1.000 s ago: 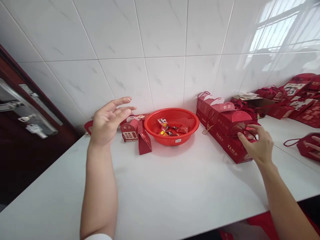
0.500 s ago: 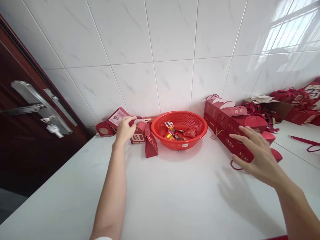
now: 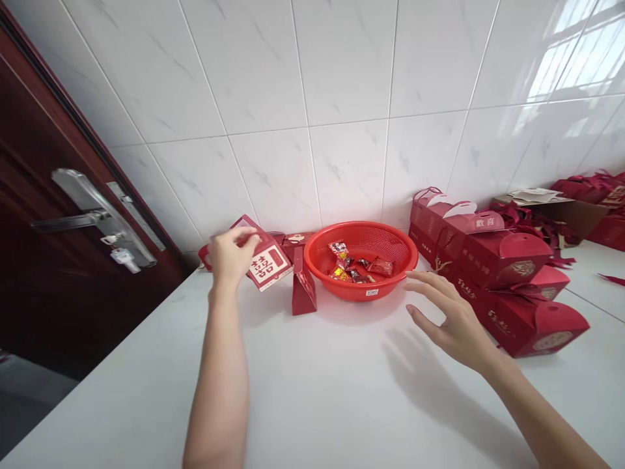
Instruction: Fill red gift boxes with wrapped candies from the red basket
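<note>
My left hand (image 3: 233, 255) is closed on the top of a small red gift box (image 3: 267, 264) with a cream printed label, which hangs tilted above the table. Just right of it, a red triangular-ended box (image 3: 303, 290) stands beside the red plastic basket (image 3: 361, 286). Several wrapped candies (image 3: 379, 266) lie in the basket. My right hand (image 3: 446, 316) hovers over the table at the basket's right side, open with its fingers apart and holding nothing. Whether a fingertip touches the basket rim I cannot tell.
Stacked red gift boxes (image 3: 502, 273) stand on the right. Behind them is a cardboard box (image 3: 571, 215) with dark red ribbons around it. More red boxes (image 3: 610, 225) lie at the far right. A tiled wall (image 3: 351, 156) backs the white table (image 3: 332, 391); a door (image 3: 63, 280) is at left.
My left hand has taken hold of the small gift box and lifted and tilted it. My right hand has moved left, from the stacked boxes toward the basket. The view has shifted slightly.
</note>
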`<action>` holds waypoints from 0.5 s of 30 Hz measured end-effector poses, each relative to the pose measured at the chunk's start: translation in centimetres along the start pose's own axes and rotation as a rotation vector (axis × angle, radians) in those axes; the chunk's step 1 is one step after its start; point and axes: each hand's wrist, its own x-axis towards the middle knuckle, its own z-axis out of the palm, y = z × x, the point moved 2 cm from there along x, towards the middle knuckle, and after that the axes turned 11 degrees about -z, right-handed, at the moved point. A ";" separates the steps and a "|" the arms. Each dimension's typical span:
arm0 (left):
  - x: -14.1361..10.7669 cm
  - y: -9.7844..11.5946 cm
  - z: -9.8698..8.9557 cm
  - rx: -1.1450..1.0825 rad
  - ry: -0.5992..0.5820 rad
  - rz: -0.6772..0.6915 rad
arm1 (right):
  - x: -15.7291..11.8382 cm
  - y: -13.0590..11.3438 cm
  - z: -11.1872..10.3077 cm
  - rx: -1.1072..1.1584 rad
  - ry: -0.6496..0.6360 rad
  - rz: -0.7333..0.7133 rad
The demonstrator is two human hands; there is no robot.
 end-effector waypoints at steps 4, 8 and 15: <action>-3.9 5.0 -4.1 -0.435 0.014 0.263 | -0.6 0.2 0.6 0.199 0.063 0.133; -9.5 9.6 -5.5 -0.407 -0.247 0.576 | -0.7 0.5 0.4 0.460 0.099 0.338; -16.4 11.2 1.4 -0.276 -0.772 1.106 | -0.4 0.4 0.2 0.825 0.154 0.457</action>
